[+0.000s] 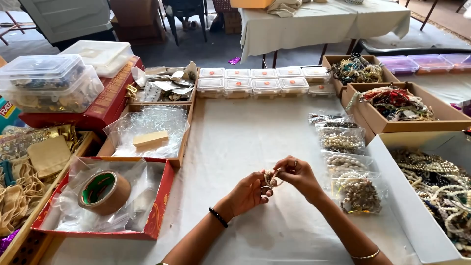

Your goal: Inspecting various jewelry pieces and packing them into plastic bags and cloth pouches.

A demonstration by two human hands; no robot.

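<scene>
My left hand (248, 192) and my right hand (299, 175) meet above the white tablecloth (235, 142), both pinching a small beaded jewellery piece (271, 179) between their fingertips. The left wrist wears a black bead bracelet, the right wrist a thin gold bangle, and a ring sits on a right finger. Just right of the hands lie clear bags of pearl-like bead jewellery (351, 184).
A red box (159, 211) holding a roll of brown tape (104, 191) sits at left, behind it a cardboard tray of plastic wrap (147, 130). Small lidded plastic boxes (260, 81) line the back. Cardboard boxes of necklaces (397, 105) and a white box of beads (441, 191) stand right.
</scene>
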